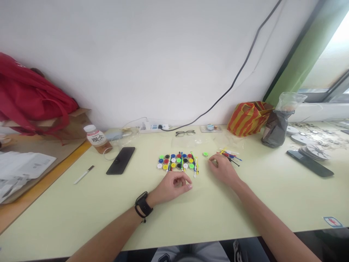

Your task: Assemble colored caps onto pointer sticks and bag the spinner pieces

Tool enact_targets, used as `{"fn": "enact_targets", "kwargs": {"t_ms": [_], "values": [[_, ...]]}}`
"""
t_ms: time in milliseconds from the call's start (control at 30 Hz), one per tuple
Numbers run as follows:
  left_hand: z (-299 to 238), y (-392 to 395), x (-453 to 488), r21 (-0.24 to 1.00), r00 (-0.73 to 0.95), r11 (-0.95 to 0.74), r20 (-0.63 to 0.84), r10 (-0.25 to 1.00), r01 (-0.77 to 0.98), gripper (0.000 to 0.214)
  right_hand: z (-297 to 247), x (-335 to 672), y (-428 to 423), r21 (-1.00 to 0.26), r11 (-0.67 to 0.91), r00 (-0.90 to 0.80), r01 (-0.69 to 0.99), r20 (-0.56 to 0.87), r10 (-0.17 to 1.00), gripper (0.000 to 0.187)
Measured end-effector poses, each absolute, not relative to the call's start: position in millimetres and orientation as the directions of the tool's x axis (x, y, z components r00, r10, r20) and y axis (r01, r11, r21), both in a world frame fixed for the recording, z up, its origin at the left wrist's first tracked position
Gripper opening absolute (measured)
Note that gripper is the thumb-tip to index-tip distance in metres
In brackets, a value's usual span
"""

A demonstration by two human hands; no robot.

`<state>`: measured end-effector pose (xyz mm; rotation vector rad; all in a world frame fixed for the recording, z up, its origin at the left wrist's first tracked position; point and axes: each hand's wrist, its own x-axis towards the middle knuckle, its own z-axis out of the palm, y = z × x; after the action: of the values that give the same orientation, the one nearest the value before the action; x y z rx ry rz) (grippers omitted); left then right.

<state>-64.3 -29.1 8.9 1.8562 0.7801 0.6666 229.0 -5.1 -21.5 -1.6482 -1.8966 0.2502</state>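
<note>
Above the tabletop, my left hand (176,185) is loosely curled, with thumb and index fingertip slightly apart and nothing visible between them. Just beyond it sit rows of small coloured discs (179,160), in red, blue, green, white, yellow and black. Thin coloured arrow-shaped sticks (182,162) lie across and beside these rows. To the right, my right hand (222,169) is bent in a pinch; whatever its fingertips hold cannot be made out. A single green disc (205,154) lies near its fingertips. Behind that hand is a loose pile of coloured arrow-shaped sticks (235,157), partly covered by it.
On the left are a black phone (120,161), a drink bottle (97,139) and a white pen-like stick (84,174). Glasses (185,133) and a power strip (154,127) lie by the wall. Rightward are a striped bag (247,118), a grey bag (275,129) and another phone (309,163).
</note>
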Motion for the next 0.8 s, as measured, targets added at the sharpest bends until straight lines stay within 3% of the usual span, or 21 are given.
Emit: {"fn": "enact_targets", "kwargs": {"t_ms": [233,333,533,667,800], "values": [[7,-29,-65,0.917,0.655,-0.322,0.095,0.749,0.235,0.028,-8,229,-12,-0.479,0.011,0.088,0.878,0.184,0.979,0.021],[6,-29,-64,0.914,0.654,-0.325,0.095,0.75,0.241,0.027,-2,229,-15,-0.477,0.013,0.063,0.879,0.143,0.988,0.025],[10,-33,-64,0.838,0.663,-0.459,0.167,0.73,0.294,0.029,10,214,-33,-0.695,0.241,-0.356,0.678,-0.022,0.934,0.022],[13,-35,-64,0.727,0.7,-0.59,0.214,0.682,0.352,0.043,17,193,-47,-0.816,0.269,-0.546,0.512,-0.067,0.835,0.017],[13,-33,-64,0.675,0.733,-0.635,0.203,0.649,0.376,0.025,20,181,-53,-0.91,0.204,-0.625,0.361,-0.073,0.777,0.008]]}}
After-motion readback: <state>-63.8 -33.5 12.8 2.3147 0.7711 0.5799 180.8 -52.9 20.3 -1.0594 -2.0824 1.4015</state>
